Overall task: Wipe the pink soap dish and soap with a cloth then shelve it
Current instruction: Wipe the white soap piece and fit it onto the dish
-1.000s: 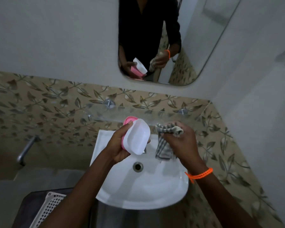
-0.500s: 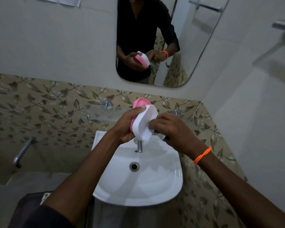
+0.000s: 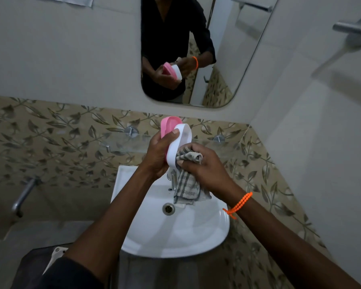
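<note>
My left hand (image 3: 157,154) grips the soap dish, tilted on edge above the basin. Its pink part (image 3: 169,125) faces away from me and its white part (image 3: 180,142) faces right. My right hand (image 3: 204,163) holds a grey checked cloth (image 3: 187,184) bunched in its fingers and presses it against the lower white side of the dish. The rest of the cloth hangs down over the tap. No soap is visible. The glass shelf (image 3: 121,146) runs along the wall behind the hands.
A white washbasin (image 3: 175,232) with a drain (image 3: 168,208) lies below the hands. A mirror (image 3: 223,49) hangs above. A metal tap (image 3: 23,197) sticks out at the left wall, and a towel bar (image 3: 352,28) at the upper right.
My right hand has slid down the white side of the dish with the cloth, which now hangs in view. The dish has turned more upright in my left hand.
</note>
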